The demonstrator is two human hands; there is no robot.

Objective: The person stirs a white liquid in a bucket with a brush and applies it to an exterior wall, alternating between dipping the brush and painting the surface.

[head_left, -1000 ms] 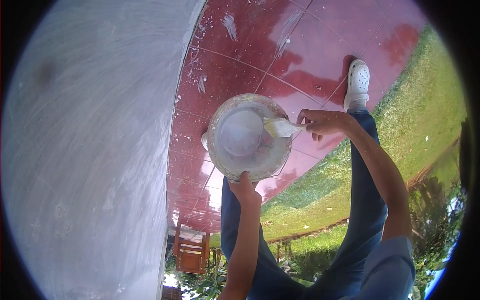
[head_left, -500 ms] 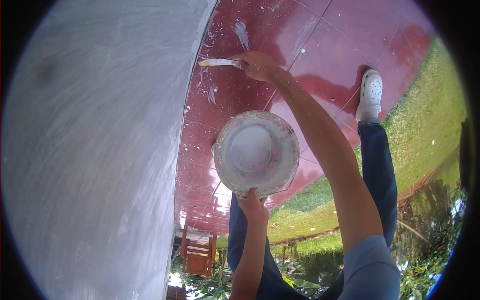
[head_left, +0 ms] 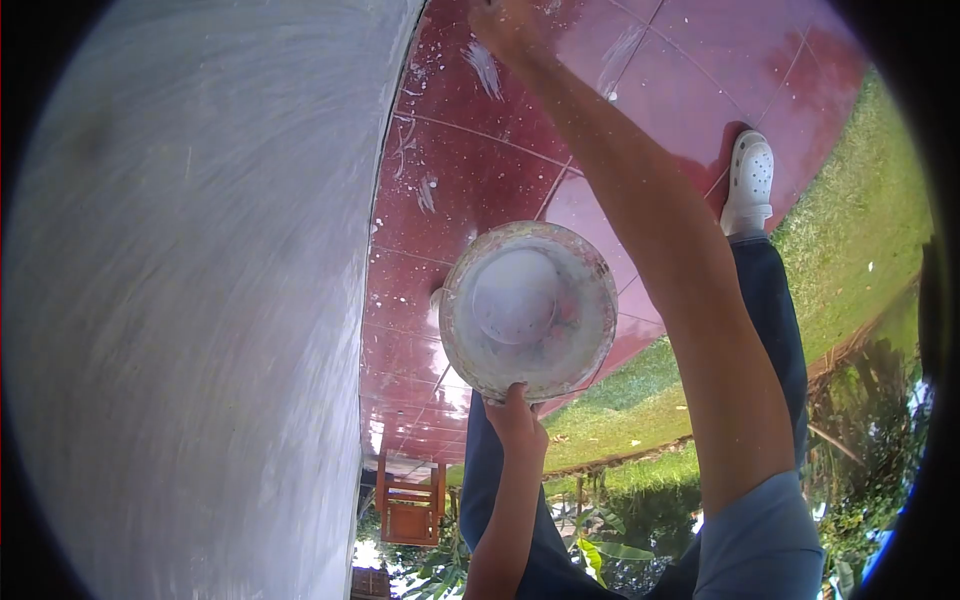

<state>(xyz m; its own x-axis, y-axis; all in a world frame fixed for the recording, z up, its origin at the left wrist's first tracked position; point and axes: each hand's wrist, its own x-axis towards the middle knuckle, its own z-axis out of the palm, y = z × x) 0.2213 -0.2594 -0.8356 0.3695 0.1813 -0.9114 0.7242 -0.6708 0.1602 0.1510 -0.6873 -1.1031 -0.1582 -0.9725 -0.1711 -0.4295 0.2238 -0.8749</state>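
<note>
Left fingers (head_left: pixel 517 392): holding bucket (head_left: pixel 583 325) | right hand (head_left: pixel 506 32): higher than before, top edge | grip: can't tell

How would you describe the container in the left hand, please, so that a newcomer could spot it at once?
From the grey wall, go right to the red floor. Above it, the left hand holds the container by its near rim. Unlike the white shoe further right, it is round and open-topped, with a mottled rim.
</note>
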